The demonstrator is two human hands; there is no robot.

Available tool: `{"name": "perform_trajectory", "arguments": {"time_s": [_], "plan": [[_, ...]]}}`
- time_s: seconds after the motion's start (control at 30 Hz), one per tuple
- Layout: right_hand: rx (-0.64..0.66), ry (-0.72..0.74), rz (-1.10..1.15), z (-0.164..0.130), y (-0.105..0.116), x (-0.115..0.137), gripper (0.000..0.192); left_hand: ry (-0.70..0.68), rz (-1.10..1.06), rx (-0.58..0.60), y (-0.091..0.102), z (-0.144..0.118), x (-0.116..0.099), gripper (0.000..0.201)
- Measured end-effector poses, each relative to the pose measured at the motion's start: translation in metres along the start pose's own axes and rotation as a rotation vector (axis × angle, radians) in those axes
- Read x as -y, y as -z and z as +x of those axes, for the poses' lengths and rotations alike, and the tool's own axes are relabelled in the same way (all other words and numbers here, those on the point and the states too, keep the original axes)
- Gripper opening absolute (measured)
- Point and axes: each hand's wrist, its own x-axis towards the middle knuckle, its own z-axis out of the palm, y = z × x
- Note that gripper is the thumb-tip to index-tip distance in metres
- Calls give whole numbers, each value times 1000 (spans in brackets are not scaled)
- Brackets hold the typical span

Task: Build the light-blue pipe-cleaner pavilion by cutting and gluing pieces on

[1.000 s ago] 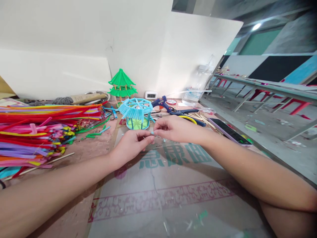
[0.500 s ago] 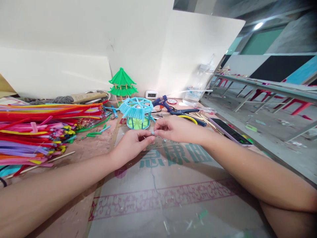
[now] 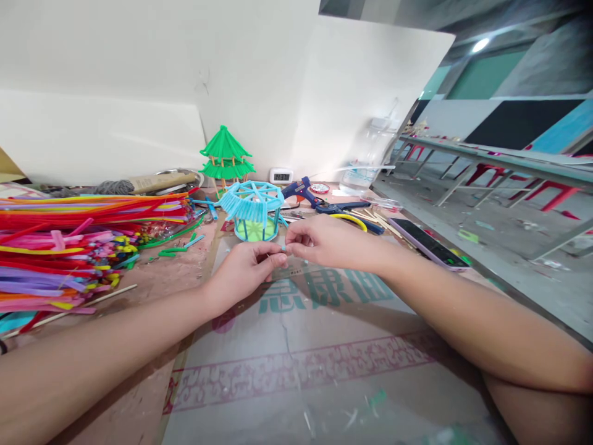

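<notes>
My left hand and my right hand meet fingertip to fingertip above the printed sheet. Between their pinched thumbs and forefingers sits a tiny light-blue piece of pipe cleaner, mostly covered by the fingers. Just behind them stands a small round blue pavilion model with a light-green base; its roof ring has spokes, and a fringe of blue strips covers the left part. Farther back is a green two-tiered pagoda model on thin wooden posts.
Bundles of coloured pipe cleaners fill the left side. Behind my right hand lie a blue glue gun, pliers, wooden sticks and a phone. A small digital clock and a plastic bottle stand near the white board.
Both hands keep nearly the same pinch at the small blue piece. The whole view has shifted slightly, so everything appears a little farther left.
</notes>
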Motion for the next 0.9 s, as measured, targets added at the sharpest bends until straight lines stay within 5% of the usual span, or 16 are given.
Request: {"name": "perform_trajectory", "arguments": {"time_s": [0.9], "plan": [[-22, 35, -14, -4, 1, 0, 18, -37, 55, -5, 0, -2, 0, 27]]}}
